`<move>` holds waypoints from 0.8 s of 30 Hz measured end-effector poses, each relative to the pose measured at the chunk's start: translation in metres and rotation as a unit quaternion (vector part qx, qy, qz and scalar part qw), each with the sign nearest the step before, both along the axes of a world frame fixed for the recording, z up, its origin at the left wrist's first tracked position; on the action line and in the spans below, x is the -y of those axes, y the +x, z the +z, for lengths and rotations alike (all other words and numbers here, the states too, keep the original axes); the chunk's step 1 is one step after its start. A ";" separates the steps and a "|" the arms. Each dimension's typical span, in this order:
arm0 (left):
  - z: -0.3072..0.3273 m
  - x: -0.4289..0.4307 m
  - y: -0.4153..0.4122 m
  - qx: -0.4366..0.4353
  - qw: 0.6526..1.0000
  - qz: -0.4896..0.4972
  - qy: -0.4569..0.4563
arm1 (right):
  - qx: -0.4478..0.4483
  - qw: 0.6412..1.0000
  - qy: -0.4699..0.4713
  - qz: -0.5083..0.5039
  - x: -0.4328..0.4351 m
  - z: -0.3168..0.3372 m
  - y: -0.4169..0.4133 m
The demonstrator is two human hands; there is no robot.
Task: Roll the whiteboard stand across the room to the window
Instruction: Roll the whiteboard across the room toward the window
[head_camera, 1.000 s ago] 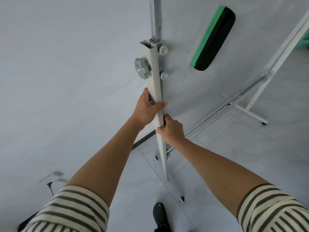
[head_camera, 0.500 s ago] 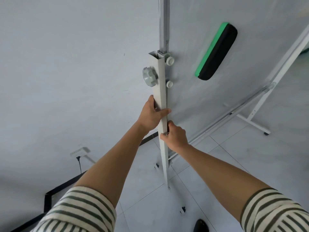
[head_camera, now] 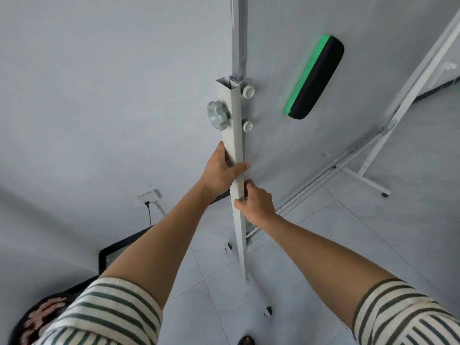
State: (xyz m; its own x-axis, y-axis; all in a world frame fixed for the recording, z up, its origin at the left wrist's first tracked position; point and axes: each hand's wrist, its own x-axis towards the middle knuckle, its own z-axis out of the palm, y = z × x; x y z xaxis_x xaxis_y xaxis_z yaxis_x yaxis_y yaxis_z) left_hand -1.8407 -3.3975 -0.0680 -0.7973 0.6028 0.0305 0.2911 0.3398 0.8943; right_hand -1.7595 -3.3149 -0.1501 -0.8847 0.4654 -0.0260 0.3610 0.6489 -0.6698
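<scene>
The whiteboard stand's near upright post [head_camera: 232,135] is a white square tube with grey knobs near its top, running down to a caster foot on the tiled floor. My left hand [head_camera: 220,171] wraps the post from the left, just above my right hand [head_camera: 256,202], which grips it from the right. The whiteboard panel [head_camera: 293,150] extends away to the right, seen at a steep angle. A green and black eraser [head_camera: 315,78] clings to the board. The stand's far leg [head_camera: 368,175] with its caster rests on the floor at right.
A grey wall [head_camera: 99,95] fills the left, with a power strip [head_camera: 149,195] and cord low on it and a black baseboard below. Light floor tiles [head_camera: 348,232] spread to the right. My shoe tip [head_camera: 246,341] shows at the bottom edge.
The view has shifted: the post and my hands sit lower and to the right in the frame, and more of the wall, the power strip and the baseboard have come into sight. Both hands keep their grip.
</scene>
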 end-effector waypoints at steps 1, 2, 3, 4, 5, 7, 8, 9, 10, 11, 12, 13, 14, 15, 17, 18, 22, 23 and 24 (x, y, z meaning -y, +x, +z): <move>0.001 0.012 0.007 0.001 1.000 0.007 0.002 | 0.000 1.000 -0.001 0.008 0.011 0.001 0.005; 0.002 0.024 0.014 0.004 1.000 0.013 0.005 | -0.002 1.000 -0.002 0.017 0.021 0.002 0.010; 0.002 0.035 0.021 0.006 1.000 0.020 0.006 | -0.004 1.000 -0.003 0.025 0.032 0.002 0.015; 0.003 0.047 0.028 0.008 1.000 0.028 0.006 | -0.006 0.999 -0.004 0.032 0.042 0.002 0.021; 0.003 0.058 0.036 0.011 0.999 0.039 0.008 | -0.008 0.999 -0.007 0.038 0.052 0.001 0.026; 0.005 0.081 0.052 0.017 0.998 0.065 0.011 | -0.008 0.999 -0.013 0.051 0.072 -0.002 0.035; 0.006 0.092 0.059 0.018 0.997 0.078 0.012 | -0.009 0.998 -0.013 0.057 0.082 -0.003 0.039; 0.006 0.104 0.066 0.021 0.996 0.090 0.012 | -0.010 0.998 -0.012 0.060 0.093 -0.004 0.043; 0.007 0.116 0.075 0.027 0.995 0.099 0.010 | -0.011 0.998 -0.013 0.061 0.104 -0.005 0.049; 0.008 0.127 0.083 0.031 0.994 0.106 0.008 | -0.014 0.998 -0.015 0.063 0.116 -0.006 0.055; 0.008 0.139 0.091 0.035 0.993 0.112 0.006 | -0.015 0.997 -0.016 0.068 0.127 -0.007 0.061; 0.009 0.151 0.100 0.037 0.992 0.120 0.006 | -0.014 0.997 -0.017 0.074 0.138 -0.008 0.068; 0.009 0.163 0.109 0.039 0.991 0.128 0.006 | -0.013 0.996 -0.018 0.082 0.149 -0.010 0.074; 0.010 0.174 0.117 0.039 0.990 0.135 0.006 | -0.013 0.996 -0.018 0.088 0.159 -0.010 0.081; 0.012 0.197 0.135 0.050 0.988 0.144 0.007 | -0.010 0.995 -0.018 0.099 0.180 -0.010 0.093; 0.012 0.207 0.143 0.055 0.988 0.147 0.007 | -0.007 0.994 -0.019 0.104 0.191 -0.011 0.100; 0.013 0.249 0.173 0.056 0.986 0.157 0.003 | -0.003 0.994 -0.016 0.112 0.231 -0.011 0.127; 0.012 0.259 0.180 0.057 0.986 0.156 0.005 | -0.003 0.993 -0.016 0.113 0.240 -0.011 0.134; 0.011 0.268 0.187 0.057 0.986 0.156 0.006 | -0.003 0.994 -0.016 0.112 0.249 -0.011 0.141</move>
